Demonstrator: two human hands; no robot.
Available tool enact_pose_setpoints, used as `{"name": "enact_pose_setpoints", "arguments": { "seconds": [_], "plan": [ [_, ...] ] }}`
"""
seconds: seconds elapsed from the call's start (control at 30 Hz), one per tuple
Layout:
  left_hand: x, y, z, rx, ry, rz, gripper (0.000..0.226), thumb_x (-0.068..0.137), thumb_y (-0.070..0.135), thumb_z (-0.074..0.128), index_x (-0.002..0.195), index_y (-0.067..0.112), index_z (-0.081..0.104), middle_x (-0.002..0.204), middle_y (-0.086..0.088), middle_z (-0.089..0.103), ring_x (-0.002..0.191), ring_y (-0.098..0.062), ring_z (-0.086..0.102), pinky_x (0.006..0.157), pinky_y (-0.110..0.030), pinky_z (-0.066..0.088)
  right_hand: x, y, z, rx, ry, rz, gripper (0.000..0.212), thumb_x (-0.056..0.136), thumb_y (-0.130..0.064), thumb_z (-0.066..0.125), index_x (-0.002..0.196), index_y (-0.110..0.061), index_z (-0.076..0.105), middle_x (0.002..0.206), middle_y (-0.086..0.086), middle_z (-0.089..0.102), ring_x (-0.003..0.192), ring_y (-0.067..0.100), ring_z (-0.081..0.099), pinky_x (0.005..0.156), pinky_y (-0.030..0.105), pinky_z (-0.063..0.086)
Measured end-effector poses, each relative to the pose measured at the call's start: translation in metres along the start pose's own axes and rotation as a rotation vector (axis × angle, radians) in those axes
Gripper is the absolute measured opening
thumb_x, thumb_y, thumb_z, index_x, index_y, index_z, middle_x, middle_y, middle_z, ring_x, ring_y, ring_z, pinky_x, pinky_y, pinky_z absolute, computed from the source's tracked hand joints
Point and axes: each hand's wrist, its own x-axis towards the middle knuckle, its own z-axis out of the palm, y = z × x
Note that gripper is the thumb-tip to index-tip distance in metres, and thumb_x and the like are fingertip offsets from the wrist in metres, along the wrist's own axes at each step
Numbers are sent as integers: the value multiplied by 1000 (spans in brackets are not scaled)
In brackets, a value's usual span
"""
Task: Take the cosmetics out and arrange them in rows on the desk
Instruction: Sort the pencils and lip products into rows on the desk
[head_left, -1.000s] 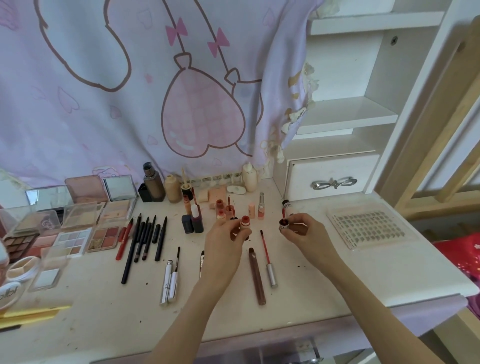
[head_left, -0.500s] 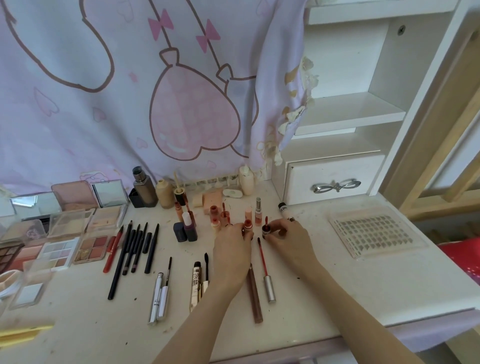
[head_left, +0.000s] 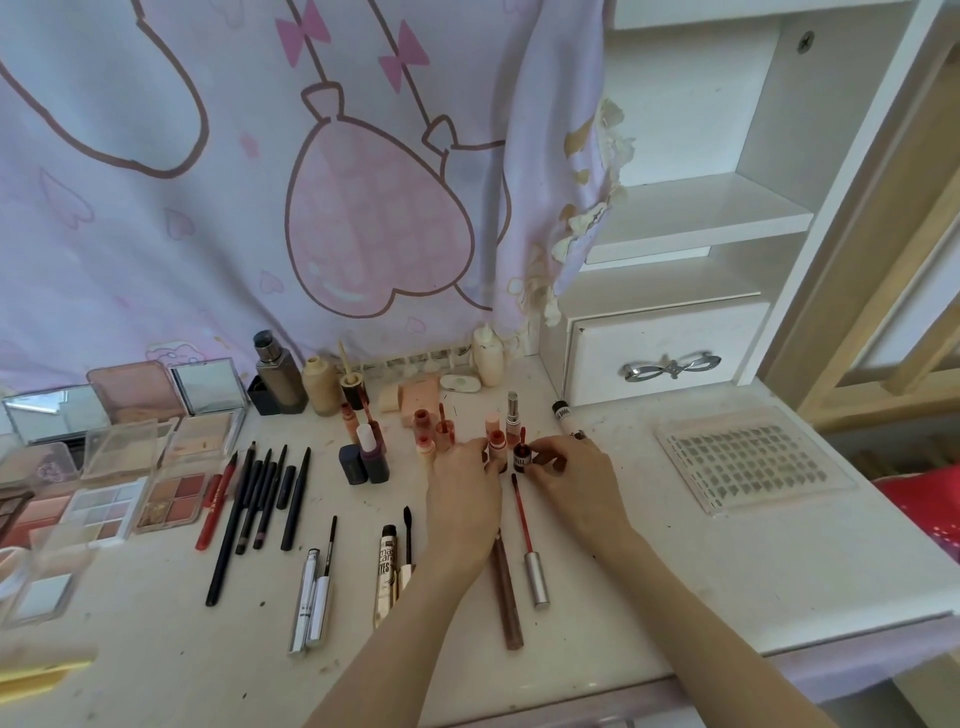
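Cosmetics lie in rows on the white desk (head_left: 675, 561). My left hand (head_left: 462, 493) holds a small peach lip-tint bottle (head_left: 497, 446) upright on the desk. Next to it, my right hand (head_left: 571, 473) pinches a small dark red lip-tint bottle (head_left: 521, 458) that stands on the desk. Behind them stand several more small orange and pink tubes (head_left: 431, 431). A red applicator wand with a silver cap (head_left: 527, 540) and a brown tube (head_left: 506, 597) lie in front of my hands.
Open palettes (head_left: 104, 493) fill the left. Beside them lie dark pencils (head_left: 260, 499), then mascara tubes (head_left: 314, 597). Foundation bottles (head_left: 278, 379) stand at the back by a pink curtain. A clear tray of nail tips (head_left: 748, 462) is at the right, below a drawer (head_left: 670, 353).
My right hand has moved left with the dark red bottle and set it down next to the peach bottle held by my left hand. The view has shifted slightly.
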Motion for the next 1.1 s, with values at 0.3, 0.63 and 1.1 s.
{"name": "enact_pose_setpoints", "arguments": {
  "seconds": [0.3, 0.63, 1.1],
  "plan": [
    [-24, -2, -22, -56, 22, 151, 35, 94, 25, 50, 129, 20, 49, 112, 5, 60, 85, -8, 52, 81, -22, 44, 8, 2, -22, -134, 143, 202, 43, 86, -32, 62, 117, -6, 45, 113, 7, 47, 102, 25, 50, 79, 33, 41],
    [-34, -1, -50, -75, 46, 286, 33, 95, 21, 48, 128, 24, 48, 112, 11, 53, 96, -1, 48, 82, -15, 41, -4, -1, -44, 222, 219, 347, 12, 88, -17, 55, 89, -6, 50, 80, 3, 56, 78, 21, 50, 59, 27, 30],
    [-59, 19, -81, -163, -104, 463, 18, 90, 27, 57, 105, 30, 48, 91, 19, 48, 79, 3, 47, 72, -8, 38, -71, -65, -77, 971, -115, 226, 20, 89, -21, 60, 75, -6, 60, 53, 3, 49, 47, 12, 39, 45, 18, 32]
  ]
}}
